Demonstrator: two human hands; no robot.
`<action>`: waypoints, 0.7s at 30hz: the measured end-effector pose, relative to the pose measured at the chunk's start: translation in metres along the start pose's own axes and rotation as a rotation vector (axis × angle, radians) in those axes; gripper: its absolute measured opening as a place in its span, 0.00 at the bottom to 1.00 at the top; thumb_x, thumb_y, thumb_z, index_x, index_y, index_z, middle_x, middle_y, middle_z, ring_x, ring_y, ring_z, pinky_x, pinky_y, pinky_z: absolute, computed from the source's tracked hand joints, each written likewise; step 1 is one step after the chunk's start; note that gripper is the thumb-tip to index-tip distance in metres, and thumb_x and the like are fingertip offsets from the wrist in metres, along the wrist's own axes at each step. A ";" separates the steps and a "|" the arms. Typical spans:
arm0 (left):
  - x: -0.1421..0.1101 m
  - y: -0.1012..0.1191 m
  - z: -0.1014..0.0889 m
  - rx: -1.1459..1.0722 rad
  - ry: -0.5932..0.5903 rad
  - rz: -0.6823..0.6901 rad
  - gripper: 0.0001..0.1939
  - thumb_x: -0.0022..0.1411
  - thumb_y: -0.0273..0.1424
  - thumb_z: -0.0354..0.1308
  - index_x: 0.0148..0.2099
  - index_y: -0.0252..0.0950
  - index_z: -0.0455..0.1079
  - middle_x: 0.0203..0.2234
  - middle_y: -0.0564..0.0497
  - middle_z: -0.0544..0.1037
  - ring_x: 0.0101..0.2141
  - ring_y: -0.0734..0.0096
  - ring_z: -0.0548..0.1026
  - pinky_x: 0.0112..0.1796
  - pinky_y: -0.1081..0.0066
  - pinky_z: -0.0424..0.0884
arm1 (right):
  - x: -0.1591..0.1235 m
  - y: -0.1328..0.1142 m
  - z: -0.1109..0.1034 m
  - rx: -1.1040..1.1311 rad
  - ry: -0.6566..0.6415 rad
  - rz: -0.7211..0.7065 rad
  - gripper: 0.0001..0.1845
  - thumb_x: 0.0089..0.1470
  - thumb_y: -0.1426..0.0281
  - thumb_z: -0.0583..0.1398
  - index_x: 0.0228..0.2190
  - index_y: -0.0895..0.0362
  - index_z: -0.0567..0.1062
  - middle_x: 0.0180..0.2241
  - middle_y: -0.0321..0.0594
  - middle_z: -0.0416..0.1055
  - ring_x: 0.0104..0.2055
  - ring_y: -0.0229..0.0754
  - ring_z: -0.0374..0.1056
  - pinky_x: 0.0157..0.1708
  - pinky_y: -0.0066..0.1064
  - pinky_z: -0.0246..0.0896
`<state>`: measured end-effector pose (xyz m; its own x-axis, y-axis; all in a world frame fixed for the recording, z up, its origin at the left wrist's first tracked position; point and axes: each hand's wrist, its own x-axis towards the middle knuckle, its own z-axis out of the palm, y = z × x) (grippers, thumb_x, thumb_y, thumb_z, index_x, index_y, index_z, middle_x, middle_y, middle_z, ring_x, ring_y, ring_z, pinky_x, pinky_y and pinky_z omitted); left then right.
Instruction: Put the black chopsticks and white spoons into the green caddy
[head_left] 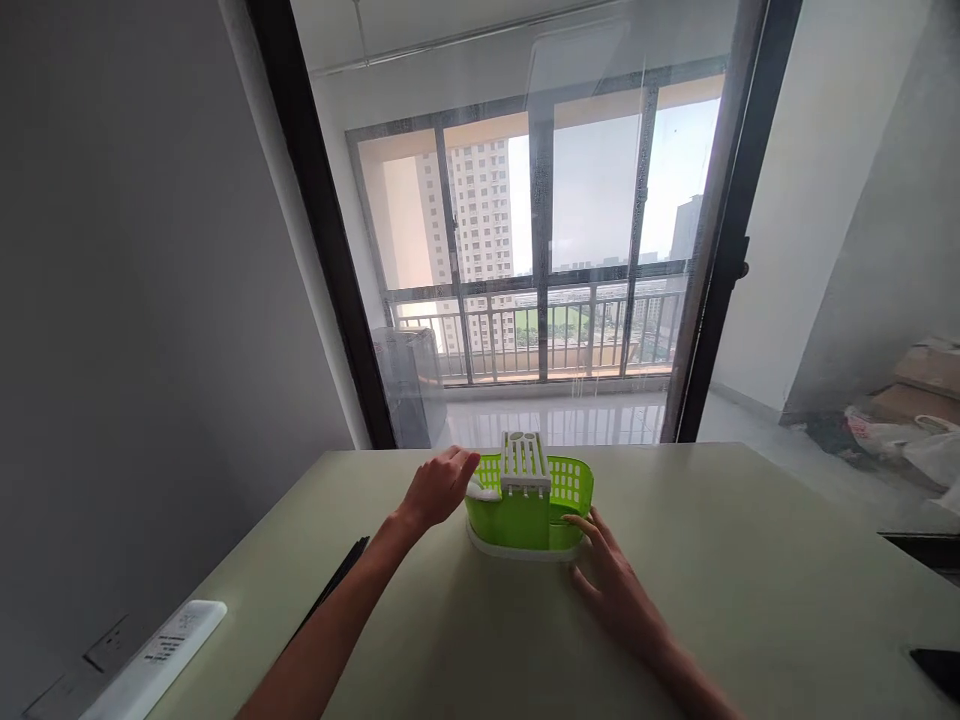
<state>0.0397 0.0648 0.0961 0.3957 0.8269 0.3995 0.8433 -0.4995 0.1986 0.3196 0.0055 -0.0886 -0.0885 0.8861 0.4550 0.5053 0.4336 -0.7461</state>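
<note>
A bright green plastic basket [517, 525] with perforated walls and a white base stands upright on the table. Across its middle sits a white slotted rack [525, 463]. My left hand [441, 487] is at the basket's left end with its fingers curled in; what they hold, if anything, is hidden. Just under that hand, at the left rim, shows a smooth white curved piece [484, 491], whose kind I cannot make out. My right hand [606, 570] grips the basket's front right corner, fingertips at the wall and thumb low by the base.
The pale green table [720, 570] reaches to a glass door at the back. Thin black sticks [341, 570] lie left, partly behind my left forearm. A white power strip [161, 655] lies at the left edge, and a dark object [937, 668] at the right edge.
</note>
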 end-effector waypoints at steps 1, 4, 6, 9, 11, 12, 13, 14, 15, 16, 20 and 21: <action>0.001 0.000 0.001 0.003 0.001 0.003 0.32 0.76 0.46 0.32 0.42 0.38 0.75 0.37 0.45 0.78 0.33 0.64 0.76 0.34 0.66 0.72 | 0.000 0.000 0.000 0.001 0.001 0.001 0.29 0.61 0.65 0.58 0.63 0.43 0.61 0.73 0.41 0.43 0.72 0.55 0.50 0.61 0.50 0.66; 0.000 0.002 0.002 0.011 0.017 0.027 0.31 0.76 0.46 0.32 0.43 0.38 0.75 0.40 0.44 0.78 0.39 0.62 0.76 0.40 0.63 0.72 | 0.002 -0.002 0.000 -0.001 -0.001 -0.007 0.30 0.61 0.67 0.58 0.63 0.44 0.61 0.73 0.40 0.43 0.73 0.54 0.45 0.64 0.51 0.60; -0.004 0.004 0.000 0.025 0.024 0.075 0.29 0.76 0.47 0.36 0.46 0.38 0.76 0.44 0.43 0.78 0.44 0.60 0.75 0.46 0.60 0.71 | 0.002 -0.004 -0.001 -0.003 -0.005 -0.012 0.30 0.61 0.67 0.57 0.63 0.44 0.61 0.73 0.40 0.43 0.74 0.53 0.43 0.65 0.52 0.58; -0.007 0.006 -0.002 0.060 -0.001 0.193 0.24 0.71 0.50 0.48 0.50 0.39 0.75 0.47 0.43 0.79 0.47 0.56 0.75 0.48 0.58 0.71 | 0.003 -0.006 -0.001 -0.004 -0.002 -0.010 0.29 0.61 0.68 0.56 0.62 0.44 0.61 0.73 0.39 0.43 0.74 0.52 0.45 0.65 0.50 0.60; -0.005 0.007 -0.002 0.082 -0.040 0.249 0.24 0.67 0.52 0.54 0.51 0.40 0.75 0.47 0.43 0.79 0.47 0.54 0.75 0.45 0.59 0.72 | 0.003 -0.007 -0.001 -0.012 0.002 -0.008 0.29 0.61 0.68 0.56 0.62 0.44 0.61 0.73 0.39 0.44 0.73 0.52 0.45 0.64 0.49 0.61; -0.003 0.007 -0.003 0.091 -0.062 0.265 0.24 0.66 0.52 0.55 0.51 0.40 0.76 0.47 0.43 0.80 0.47 0.54 0.76 0.43 0.60 0.73 | 0.003 -0.007 -0.001 -0.018 0.005 -0.008 0.29 0.61 0.68 0.56 0.62 0.44 0.62 0.73 0.39 0.44 0.73 0.52 0.45 0.64 0.48 0.62; 0.000 0.006 -0.003 0.099 -0.085 0.276 0.24 0.66 0.52 0.56 0.51 0.41 0.76 0.46 0.43 0.80 0.46 0.55 0.76 0.42 0.61 0.73 | 0.003 -0.007 -0.001 -0.022 0.005 -0.007 0.29 0.61 0.68 0.56 0.62 0.44 0.62 0.72 0.39 0.44 0.73 0.52 0.46 0.63 0.48 0.62; 0.003 0.006 -0.003 0.105 -0.111 0.288 0.23 0.66 0.52 0.56 0.51 0.41 0.76 0.45 0.43 0.80 0.45 0.56 0.77 0.41 0.62 0.73 | 0.003 -0.006 -0.001 -0.023 0.005 -0.006 0.29 0.61 0.68 0.56 0.62 0.44 0.61 0.72 0.39 0.44 0.73 0.52 0.46 0.63 0.49 0.63; 0.006 0.005 -0.003 0.107 -0.138 0.305 0.22 0.66 0.51 0.56 0.50 0.42 0.77 0.44 0.44 0.81 0.44 0.57 0.77 0.41 0.62 0.73 | 0.003 -0.006 0.000 -0.022 0.004 -0.006 0.29 0.61 0.68 0.56 0.62 0.44 0.61 0.72 0.40 0.44 0.73 0.52 0.46 0.63 0.49 0.63; 0.008 0.004 -0.003 0.105 -0.161 0.327 0.20 0.66 0.50 0.56 0.49 0.43 0.78 0.43 0.44 0.81 0.43 0.57 0.78 0.41 0.63 0.73 | 0.003 -0.006 0.000 -0.020 0.004 -0.007 0.29 0.61 0.68 0.56 0.62 0.45 0.61 0.73 0.40 0.44 0.73 0.53 0.46 0.63 0.49 0.63; 0.014 -0.002 -0.001 0.129 -0.174 0.422 0.16 0.68 0.47 0.57 0.46 0.44 0.80 0.42 0.45 0.82 0.44 0.58 0.77 0.47 0.60 0.71 | 0.003 -0.006 0.000 -0.004 0.005 -0.003 0.29 0.61 0.68 0.56 0.62 0.45 0.61 0.73 0.41 0.43 0.73 0.53 0.47 0.63 0.49 0.62; 0.014 -0.003 0.000 0.147 -0.166 0.437 0.16 0.68 0.47 0.58 0.46 0.44 0.80 0.42 0.45 0.82 0.44 0.57 0.77 0.47 0.59 0.71 | 0.003 -0.006 0.000 0.002 0.003 -0.002 0.29 0.61 0.68 0.57 0.62 0.45 0.61 0.73 0.42 0.43 0.73 0.53 0.48 0.63 0.49 0.62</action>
<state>0.0426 0.0782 0.1017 0.7668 0.5839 0.2668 0.6228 -0.7773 -0.0889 0.3161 0.0059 -0.0831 -0.0871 0.8845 0.4583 0.5038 0.4360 -0.7457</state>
